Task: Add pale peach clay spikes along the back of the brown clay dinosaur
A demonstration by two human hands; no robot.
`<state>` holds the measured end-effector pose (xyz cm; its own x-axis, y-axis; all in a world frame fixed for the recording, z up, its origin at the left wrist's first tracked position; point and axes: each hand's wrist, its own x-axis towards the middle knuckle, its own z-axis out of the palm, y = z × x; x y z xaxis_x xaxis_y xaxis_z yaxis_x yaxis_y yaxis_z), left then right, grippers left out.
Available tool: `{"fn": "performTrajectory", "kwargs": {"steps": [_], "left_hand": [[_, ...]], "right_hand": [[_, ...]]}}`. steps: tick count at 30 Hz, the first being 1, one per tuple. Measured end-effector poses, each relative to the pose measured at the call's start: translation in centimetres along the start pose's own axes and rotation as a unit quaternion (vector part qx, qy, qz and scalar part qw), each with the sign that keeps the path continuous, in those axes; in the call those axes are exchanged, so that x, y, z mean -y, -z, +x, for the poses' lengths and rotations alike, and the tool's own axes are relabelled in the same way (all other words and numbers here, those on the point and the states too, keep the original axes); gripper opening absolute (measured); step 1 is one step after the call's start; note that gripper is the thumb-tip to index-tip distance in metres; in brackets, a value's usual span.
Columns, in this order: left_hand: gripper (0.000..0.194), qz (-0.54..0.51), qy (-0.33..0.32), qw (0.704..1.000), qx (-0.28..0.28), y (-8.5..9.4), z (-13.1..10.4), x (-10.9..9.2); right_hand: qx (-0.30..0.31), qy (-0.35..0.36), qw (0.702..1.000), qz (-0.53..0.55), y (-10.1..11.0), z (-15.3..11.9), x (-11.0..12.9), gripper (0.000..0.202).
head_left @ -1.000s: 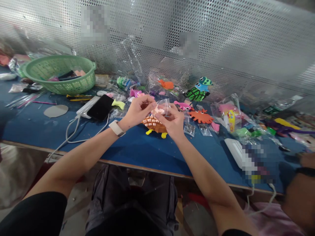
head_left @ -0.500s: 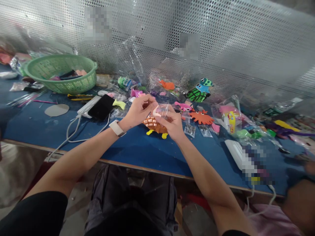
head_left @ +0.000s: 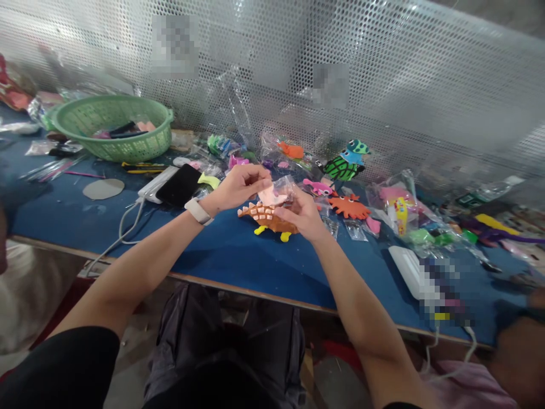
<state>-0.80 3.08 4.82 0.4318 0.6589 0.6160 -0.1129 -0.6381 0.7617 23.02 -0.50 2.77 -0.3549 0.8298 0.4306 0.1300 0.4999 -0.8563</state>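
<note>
My left hand [head_left: 240, 186] pinches the edge of a soft, pale pink lump of modelling clay [head_left: 271, 197]. Fingers and thumb of my right hand [head_left: 307, 217] are closed around a small clear plastic bag [head_left: 284, 185], from which the clay sticks out. Just below the hands stands a brown clay animal figure [head_left: 269, 220] with rows of pale pink blocks on its back and yellow feet; my right hand covers its right end. Whether that hand touches the figure, I cannot tell.
A green basket [head_left: 113, 147] stands at the left back, near a phone [head_left: 179, 185] and a cabled white box [head_left: 155, 184]. Behind and to the right lie an orange clay crab [head_left: 349, 207], a green clay turtle [head_left: 343, 167] and bagged clay. A perforated metal sheet [head_left: 264, 74] rises behind.
More of the pale pink clay shows between my hands, outside the bag. My right hand has shifted slightly right, and the figure's left end has come into view.
</note>
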Motion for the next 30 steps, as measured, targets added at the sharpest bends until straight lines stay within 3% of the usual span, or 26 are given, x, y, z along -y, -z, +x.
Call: {"fn": "performTrajectory", "kwargs": {"steps": [7, 18, 30], "left_hand": [[0.05, -0.014, 0.023, 0.999, -0.019, 0.2, -0.1, 0.4], [0.026, 0.008, 0.022, 0.999, -0.039, -0.2, -0.1, 0.5], [0.029, 0.032, 0.001, 0.999, -0.042, -0.6, -0.1, -0.1]], "right_hand": [[-0.019, -0.026, 0.997, 0.064, -0.5, -0.2, 0.1, 0.049], [-0.035, -0.099, 0.976, 0.189, -1.7, -0.4, 0.5, 0.047], [-0.05, -0.045, 0.991, 0.116, -1.4, -0.6, -0.4, 0.044]]}}
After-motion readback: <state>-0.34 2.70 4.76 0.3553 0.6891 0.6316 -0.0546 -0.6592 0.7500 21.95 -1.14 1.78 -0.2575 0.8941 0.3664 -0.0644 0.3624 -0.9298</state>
